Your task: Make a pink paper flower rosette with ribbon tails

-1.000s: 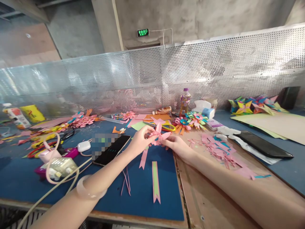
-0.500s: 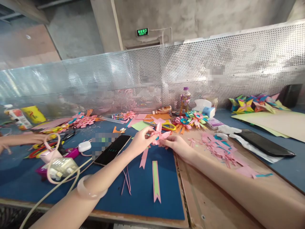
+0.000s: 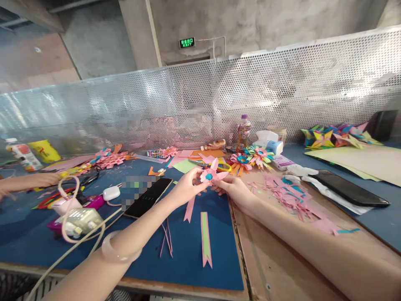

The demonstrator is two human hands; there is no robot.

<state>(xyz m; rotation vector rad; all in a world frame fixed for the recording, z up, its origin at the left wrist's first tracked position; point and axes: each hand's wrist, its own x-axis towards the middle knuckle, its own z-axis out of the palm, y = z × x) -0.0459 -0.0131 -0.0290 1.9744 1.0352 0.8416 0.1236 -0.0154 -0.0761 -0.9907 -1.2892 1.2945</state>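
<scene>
Blue mat (image 3: 188, 259): we note a pink-green strip (image 3: 205, 238) lying flat on it, just below the hands.
Left hand (image 3: 184, 188): fingers pinched on the flower's left petals.
Right hand (image 3: 233, 190): fingers closed on its right side.
Pink paper flower (image 3: 210, 175): held between both hands, lifted above the mat.

Surface (image 3: 175, 288): blue mat (image 3: 31, 238) left, wooden board (image 3: 266, 259) right. On it: dark phone (image 3: 147, 197), pink-green strip (image 3: 205, 238), pink scraps (image 3: 291, 196), bottle (image 3: 243, 131), paper flowers (image 3: 250, 158).

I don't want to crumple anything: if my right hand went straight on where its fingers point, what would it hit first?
Probably the left hand. The right hand points left across the pink paper flower, which both hands pinch, and the left hand is right behind it. Depth is hard to judge.
</scene>
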